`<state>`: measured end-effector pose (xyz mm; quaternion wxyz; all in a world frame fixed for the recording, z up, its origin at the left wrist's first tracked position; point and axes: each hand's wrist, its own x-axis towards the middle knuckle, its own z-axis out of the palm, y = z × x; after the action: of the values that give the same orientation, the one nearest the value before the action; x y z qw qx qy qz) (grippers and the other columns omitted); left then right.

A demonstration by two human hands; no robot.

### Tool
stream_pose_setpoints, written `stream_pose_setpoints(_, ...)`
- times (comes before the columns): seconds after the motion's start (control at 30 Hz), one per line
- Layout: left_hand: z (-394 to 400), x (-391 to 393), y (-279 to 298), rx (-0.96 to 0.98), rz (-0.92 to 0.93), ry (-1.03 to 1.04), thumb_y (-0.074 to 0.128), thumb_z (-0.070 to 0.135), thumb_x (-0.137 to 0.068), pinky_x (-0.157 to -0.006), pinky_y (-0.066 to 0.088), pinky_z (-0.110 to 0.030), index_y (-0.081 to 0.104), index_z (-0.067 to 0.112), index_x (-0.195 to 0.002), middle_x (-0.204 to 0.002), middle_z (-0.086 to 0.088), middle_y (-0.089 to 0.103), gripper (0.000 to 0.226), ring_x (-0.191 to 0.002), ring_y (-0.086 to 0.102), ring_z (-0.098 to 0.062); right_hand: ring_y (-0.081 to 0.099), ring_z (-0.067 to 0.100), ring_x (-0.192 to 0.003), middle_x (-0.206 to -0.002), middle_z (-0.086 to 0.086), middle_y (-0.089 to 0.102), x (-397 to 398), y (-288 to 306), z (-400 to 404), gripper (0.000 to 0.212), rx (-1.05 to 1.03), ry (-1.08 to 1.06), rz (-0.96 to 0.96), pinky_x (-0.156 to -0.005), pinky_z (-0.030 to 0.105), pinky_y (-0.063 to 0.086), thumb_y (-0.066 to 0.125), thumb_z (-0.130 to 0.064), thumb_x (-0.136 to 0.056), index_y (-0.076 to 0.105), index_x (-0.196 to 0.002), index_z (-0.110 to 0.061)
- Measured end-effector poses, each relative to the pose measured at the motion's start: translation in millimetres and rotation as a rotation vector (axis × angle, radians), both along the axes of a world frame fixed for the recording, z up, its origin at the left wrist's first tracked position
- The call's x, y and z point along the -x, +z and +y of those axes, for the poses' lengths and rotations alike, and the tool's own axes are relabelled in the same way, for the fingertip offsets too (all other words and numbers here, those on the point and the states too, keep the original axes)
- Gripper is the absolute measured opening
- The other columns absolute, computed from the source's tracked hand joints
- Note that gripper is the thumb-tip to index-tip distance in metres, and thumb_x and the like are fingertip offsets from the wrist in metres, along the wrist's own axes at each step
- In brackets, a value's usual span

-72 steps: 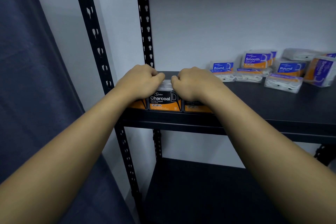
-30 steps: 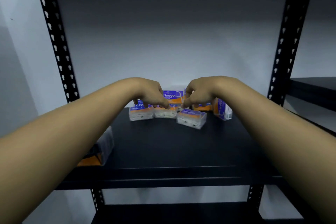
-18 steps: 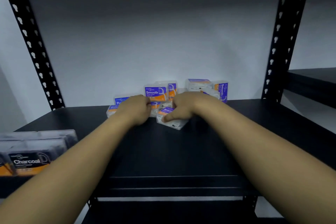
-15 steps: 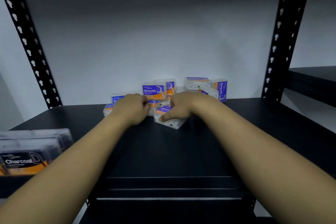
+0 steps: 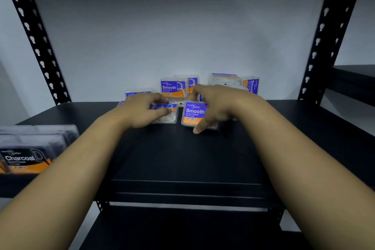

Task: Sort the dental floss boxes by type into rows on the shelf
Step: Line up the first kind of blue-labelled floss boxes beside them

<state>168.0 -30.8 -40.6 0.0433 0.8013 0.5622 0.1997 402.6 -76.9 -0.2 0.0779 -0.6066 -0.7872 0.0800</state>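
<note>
Smooth box [image 5: 194, 114] now tilts up in the right hand [image 5: 215, 105]; left hand [image 5: 142, 110] grips a Round box [image 5: 165, 112], starting 2 rows.

Setting: stockroom or shop storage area. Evidence: black boltless metal shelf [image 5: 182, 148] with slotted uprights [image 5: 36, 32] against a bare white wall [image 5: 162, 36]; multiple identical retail floss boxes [image 5: 172, 88] on it; second shelf unit [image 5: 353, 79] at right.

Floss boxes [image 5: 173, 88] on black shelf [image 5: 182, 152]
</note>
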Motion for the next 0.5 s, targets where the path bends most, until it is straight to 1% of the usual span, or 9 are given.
stream_pose_setpoints(0.03,-1.1,-0.4,-0.2,0.037,0.033,0.013,0.058,0.058,-0.093,-0.107,0.042,-0.038,0.059,0.035,-0.134,-0.137,0.006,0.062,0.047,-0.127,0.056,-0.019,0.055,0.018,-0.091,-0.103,-0.010,0.051,0.0,-0.5,0.1,0.079,-0.003,0.003,0.003,-0.052,0.027,0.034,0.094,-0.047,-0.063,0.045,-0.124,-0.034)
stream_pose_setpoints(0.1,-1.3,-1.3,0.3,0.059,0.075,0.037,0.055,0.056,-0.096,-0.111,0.036,-0.038,0.054,0.035,-0.141,-0.144,0.006,0.058,0.050,-0.133,0.052,-0.020,0.054,0.020,-0.098,-0.111,-0.009,0.051,0.3,-0.3,-0.2,0.084,-0.009,0.017,-0.008,-0.057,0.028,0.038,0.094,-0.047,-0.064,0.046,-0.131,-0.033)
stream_pose_setpoints(0.17,-1.0,-0.9,0.9,0.074,0.067,0.036,0.056,0.058,-0.094,-0.112,0.036,-0.037,0.054,0.033,-0.141,-0.145,0.007,0.057,0.053,-0.133,0.052,-0.018,0.054,0.020,-0.103,-0.118,-0.007,0.051,1.2,-0.3,-0.4,0.088,-0.016,0.031,-0.025,-0.073,0.032,0.047,0.094,-0.047,-0.064,0.046,-0.137,-0.033)
stream_pose_setpoints(0.2,-0.5,-0.2,1.2,0.099,0.029,0.025,0.058,0.058,-0.093,-0.113,0.038,-0.036,0.054,0.031,-0.142,-0.146,0.007,0.056,0.056,-0.133,0.052,-0.017,0.053,0.020,-0.104,-0.122,-0.006,0.052,1.7,-0.6,-0.1,0.090,-0.016,0.033,-0.027,-0.081,0.035,0.048,0.094,-0.047,-0.065,0.045,-0.138,-0.033)
stream_pose_setpoints(0.23,0.5,0.7,1.4,0.130,-0.022,0.012,0.061,0.059,-0.091,-0.113,0.039,-0.036,0.054,0.030,-0.142,-0.146,0.007,0.056,0.060,-0.132,0.052,-0.016,0.052,0.021,-0.105,-0.127,-0.005,0.053,1.8,-0.8,-0.1,0.090,-0.016,0.033,-0.028,-0.085,0.036,0.048,0.094,-0.046,-0.065,0.045,-0.140,-0.033)
stream_pose_setpoints(0.3,0.2,2.0,2.3,0.163,-0.093,-0.003,0.066,0.058,-0.087,-0.114,0.040,-0.035,0.053,0.026,-0.145,-0.147,0.008,0.054,0.067,-0.134,0.051,-0.014,0.051,0.021,-0.105,-0.137,-0.002,0.054,1.5,-1.1,0.4,0.092,-0.013,0.030,-0.046,-0.086,0.036,0.047,0.093,-0.045,-0.067,0.043,-0.143,-0.033)
stream_pose_setpoints(0.37,-0.3,3.4,3.2,0.137,-0.127,-0.002,0.073,0.055,-0.084,-0.114,0.039,-0.034,0.052,0.026,-0.145,-0.146,0.009,0.052,0.071,-0.134,0.050,-0.013,0.050,0.020,-0.104,-0.139,-0.001,0.054,1.2,-0.5,0.4,0.092,-0.012,0.032,-0.069,-0.083,0.034,0.044,0.093,-0.040,-0.069,0.042,-0.145,-0.032)
stream_pose_setpoints(0.43,-2.1,3.5,3.8,0.090,-0.157,-0.010,0.080,0.048,-0.079,-0.109,0.043,-0.031,0.055,0.028,-0.140,-0.138,0.010,0.052,0.069,-0.129,0.052,-0.012,0.051,0.019,-0.100,-0.132,-0.001,0.056,1.2,-0.2,0.1,0.088,-0.012,0.034,-0.072,-0.079,0.033,0.041,0.093,-0.037,-0.071,0.043,-0.143,-0.032)
stream_pose_setpoints(0.5,-4.5,2.2,4.5,0.049,-0.187,-0.047,0.087,0.043,-0.073,-0.099,0.047,-0.029,0.058,0.032,-0.129,-0.128,0.010,0.053,0.063,-0.118,0.056,-0.011,0.052,0.020,-0.099,-0.121,-0.003,0.055,1.1,-0.3,0.2,0.084,-0.010,0.034,-0.072,-0.077,0.032,0.041,0.092,-0.036,-0.072,0.044,-0.140,-0.032)
